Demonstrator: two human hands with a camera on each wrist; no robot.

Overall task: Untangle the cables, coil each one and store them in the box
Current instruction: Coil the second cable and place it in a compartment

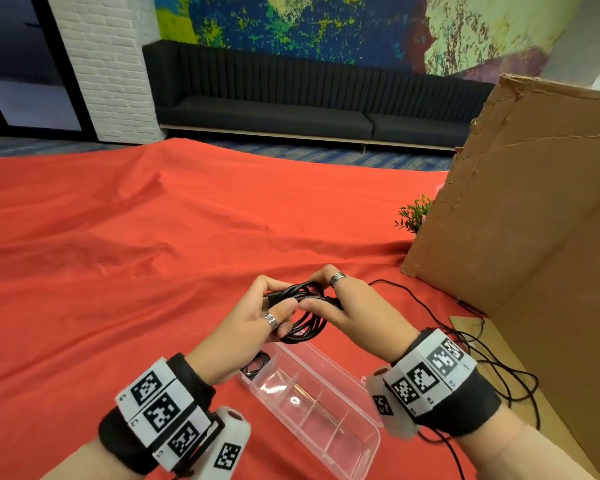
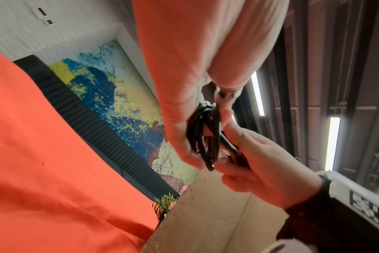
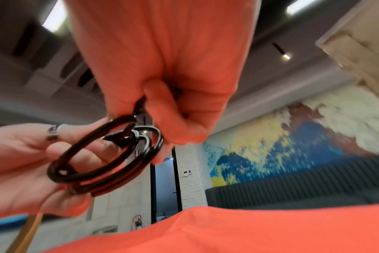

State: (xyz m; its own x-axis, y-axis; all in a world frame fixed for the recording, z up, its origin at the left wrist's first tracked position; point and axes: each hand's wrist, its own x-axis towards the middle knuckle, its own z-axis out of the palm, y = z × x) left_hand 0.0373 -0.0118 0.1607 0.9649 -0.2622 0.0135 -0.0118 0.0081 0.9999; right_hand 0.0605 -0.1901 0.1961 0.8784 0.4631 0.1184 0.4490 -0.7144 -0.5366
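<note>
A black cable coil (image 1: 303,315) (image 2: 206,137) (image 3: 106,159) hangs between both hands above the red cloth. My left hand (image 1: 267,315) (image 2: 184,128) (image 3: 22,162) grips the coil's left side, thumb and fingers curled round its loops. My right hand (image 1: 333,296) (image 3: 169,119) (image 2: 260,164) pinches the coil's right side, fingers curled over the strands. Just below the hands lies a clear plastic divided box (image 1: 347,441); its far compartment holds another coiled black cable (image 1: 257,367). A loose black cable (image 1: 499,368) trails over the cloth on the right.
The red cloth (image 1: 118,254) covers the table. A large cardboard box (image 1: 527,220) stands at the right, with a small green plant (image 1: 414,214) behind its corner. A dark bench (image 1: 274,109) runs along the back wall.
</note>
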